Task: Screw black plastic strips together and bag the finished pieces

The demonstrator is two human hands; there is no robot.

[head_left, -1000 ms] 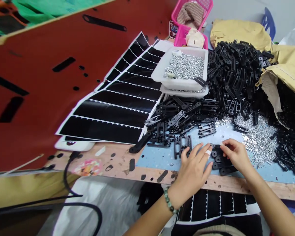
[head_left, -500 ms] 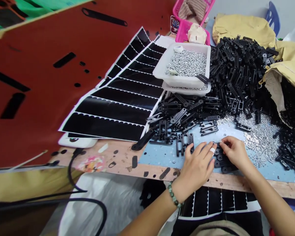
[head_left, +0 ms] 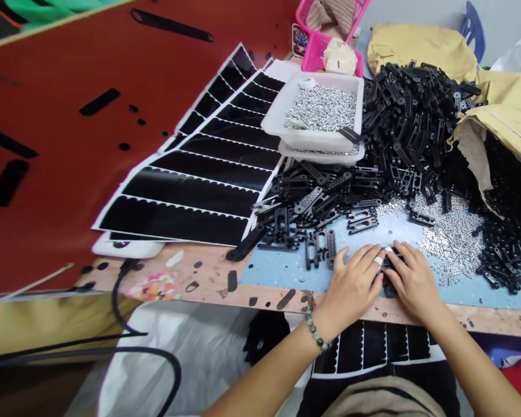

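Note:
My left hand (head_left: 353, 284) and my right hand (head_left: 410, 278) lie side by side, fingers stretched flat, on a small stack of black plastic brackets (head_left: 387, 271) at the near edge of the blue mat (head_left: 286, 269). The hands cover most of the stack. A white tape wraps one left finger, and a green bead bracelet (head_left: 316, 335) sits on the left wrist. Just beyond the hands lie loose black brackets (head_left: 321, 246) and a spread of small silver screws (head_left: 454, 237).
A big heap of black brackets (head_left: 417, 127) spills from a yellow sack (head_left: 507, 110) at the right. A white tray of screws (head_left: 319, 113) stands behind. Black scalloped sticker sheets (head_left: 200, 185) fan out to the left. Pink baskets (head_left: 325, 35) sit at the back, a red board (head_left: 69, 145) left.
My right hand has moved left and down onto the bracket stack, and both hands now press flat together over it. The view has shifted slightly.

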